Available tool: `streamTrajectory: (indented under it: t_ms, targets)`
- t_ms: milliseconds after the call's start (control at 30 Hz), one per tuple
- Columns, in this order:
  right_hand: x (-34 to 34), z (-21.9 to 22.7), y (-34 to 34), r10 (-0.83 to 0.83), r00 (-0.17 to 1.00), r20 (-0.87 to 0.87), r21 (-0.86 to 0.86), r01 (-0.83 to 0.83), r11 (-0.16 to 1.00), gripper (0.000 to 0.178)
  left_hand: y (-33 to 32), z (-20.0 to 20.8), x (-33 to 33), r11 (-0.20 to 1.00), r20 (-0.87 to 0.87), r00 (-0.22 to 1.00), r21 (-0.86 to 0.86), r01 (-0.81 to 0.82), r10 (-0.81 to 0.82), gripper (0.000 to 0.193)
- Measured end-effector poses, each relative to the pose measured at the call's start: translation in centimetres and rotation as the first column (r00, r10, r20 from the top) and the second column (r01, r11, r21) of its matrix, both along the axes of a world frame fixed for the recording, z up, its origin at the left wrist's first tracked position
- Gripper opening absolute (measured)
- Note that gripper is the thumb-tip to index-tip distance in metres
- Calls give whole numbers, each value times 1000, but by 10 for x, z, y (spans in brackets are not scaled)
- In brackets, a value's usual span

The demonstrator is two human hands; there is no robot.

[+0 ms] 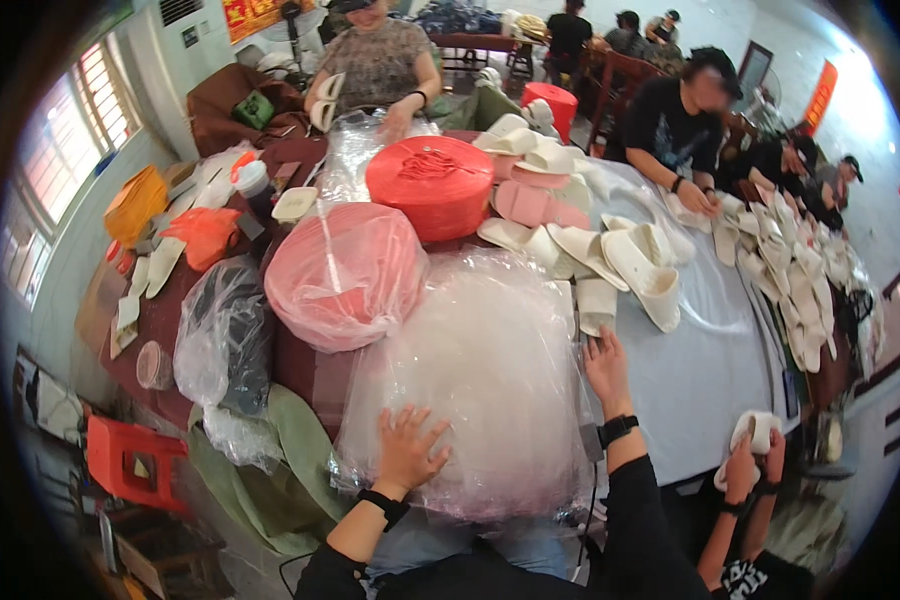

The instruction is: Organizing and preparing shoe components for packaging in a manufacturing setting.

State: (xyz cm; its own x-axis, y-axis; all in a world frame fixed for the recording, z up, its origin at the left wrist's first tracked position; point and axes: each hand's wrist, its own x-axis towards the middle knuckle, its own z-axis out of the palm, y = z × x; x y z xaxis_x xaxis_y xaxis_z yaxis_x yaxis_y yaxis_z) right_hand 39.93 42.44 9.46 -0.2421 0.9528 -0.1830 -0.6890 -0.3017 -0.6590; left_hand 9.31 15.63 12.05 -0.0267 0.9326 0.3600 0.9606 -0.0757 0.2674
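Note:
My left hand [410, 450] lies flat with its fingers spread on a stack of clear plastic bags [470, 370] right in front of me. To the right, my right hand [608, 368] reaches forward with its fingers stretched out. Its fingertips are at the near end of a cream slipper [597, 303] beside the stack; whether they press on it I cannot tell. Just beyond lie more cream slippers [642, 278] in a loose heap, with pink slippers [538, 205] among them. Both wrists carry dark bands.
A red twine roll [430, 185] and a plastic-wrapped pink roll [335, 275] stand behind the bags. Left of them is a bagged black bundle [225, 335]. Co-workers handle slippers across the table and at right, where another person's hands [752, 465] hold a cream slipper. A red stool [135, 460] stands lower left.

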Motion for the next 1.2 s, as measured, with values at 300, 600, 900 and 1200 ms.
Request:
streamTrajectory:
  t_ms: [300, 600, 900, 1200]
  targets:
    - [1, 4, -5, -148, 978, 147, 35, 144, 989, 47, -2, 2, -2, 999, 13, 1000, 32, 15, -16, 39]
    - [14, 50, -57, -352, 918, 183, 94, 340, 936, 28, -4, 3, 3, 999, 14, 999, -7, 40, -40, 41]
    - [36, 60, -106, -595, 589, 546, 139, 637, 758, 28, -1, -1, 5, 999, -11, 999, 7, 37, -37, 41]
    - [38, 44, -78, -257, 932, 256, -136, 298, 945, 21, 2, 0, 2, 1000, -44, 999, 0, 18, -18, 43]
